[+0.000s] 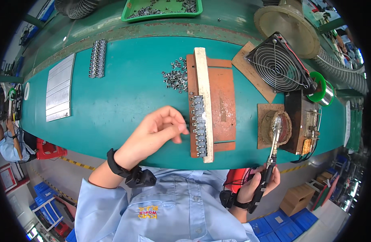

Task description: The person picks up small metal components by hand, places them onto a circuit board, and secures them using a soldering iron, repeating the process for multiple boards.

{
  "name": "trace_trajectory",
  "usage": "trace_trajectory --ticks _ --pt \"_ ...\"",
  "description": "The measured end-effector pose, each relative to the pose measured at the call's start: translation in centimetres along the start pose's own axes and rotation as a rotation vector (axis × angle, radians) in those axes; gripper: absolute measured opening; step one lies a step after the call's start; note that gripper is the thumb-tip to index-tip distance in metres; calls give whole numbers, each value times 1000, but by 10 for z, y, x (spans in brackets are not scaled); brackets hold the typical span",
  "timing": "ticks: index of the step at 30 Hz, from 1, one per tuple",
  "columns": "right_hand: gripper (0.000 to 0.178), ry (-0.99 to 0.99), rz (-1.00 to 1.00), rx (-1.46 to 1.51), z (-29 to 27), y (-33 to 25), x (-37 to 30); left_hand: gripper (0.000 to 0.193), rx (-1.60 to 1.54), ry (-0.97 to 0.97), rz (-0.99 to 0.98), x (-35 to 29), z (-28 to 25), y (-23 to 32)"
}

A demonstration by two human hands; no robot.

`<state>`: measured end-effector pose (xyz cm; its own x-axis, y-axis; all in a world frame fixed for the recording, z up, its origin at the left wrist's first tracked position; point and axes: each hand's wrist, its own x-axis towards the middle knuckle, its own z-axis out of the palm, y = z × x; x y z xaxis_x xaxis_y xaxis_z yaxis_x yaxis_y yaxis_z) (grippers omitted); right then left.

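Observation:
My right hand [271,181] grips the black handle of a soldering iron [270,163]. Its tip rests in a round brown dish [287,131] that stands on a square board at the right. Just left of a row of small black components [199,125], my left hand [159,129] hangs with curled fingers, thumb pressed toward the index finger. What it pinches, if anything, is too small to tell. The components line the left side of a white bar [203,105], which lies across a reddish-brown fixture plate [224,105]. A pile of small metal parts [176,80] lies at the fixture's far left.
Behind the dish are a fan [277,64] on a wooden board and a green solder spool [320,90]. A dark box-shaped unit [296,121] stands beside the dish. Farther left lie a strip of components [97,58] and a silver plate [60,88]. A green tray [163,12] sits beyond.

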<state>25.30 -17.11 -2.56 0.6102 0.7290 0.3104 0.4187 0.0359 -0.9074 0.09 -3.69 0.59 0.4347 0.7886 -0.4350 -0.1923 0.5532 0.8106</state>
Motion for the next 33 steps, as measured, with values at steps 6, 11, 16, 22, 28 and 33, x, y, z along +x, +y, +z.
trace_trajectory --ticks 6,11,16,22,28,33 --pt "45 -229 -38 312 33 -15 17 6 881 355 395 15 -24 26" --pt "43 -287 -43 243 50 -8 25 11 1192 413 555 33 -30 28" --pt "41 -348 9 283 43 -2 27 10 1272 409 601 36 -26 25" --pt "42 -383 29 338 41 -6 29 6 1064 431 495 11 -2 38" --pt "42 -365 12 308 43 -5 28 7 542 232 338 -19 17 13" --pt "42 -370 -23 295 43 -6 29 12 26 136 -3 -23 18 -3"
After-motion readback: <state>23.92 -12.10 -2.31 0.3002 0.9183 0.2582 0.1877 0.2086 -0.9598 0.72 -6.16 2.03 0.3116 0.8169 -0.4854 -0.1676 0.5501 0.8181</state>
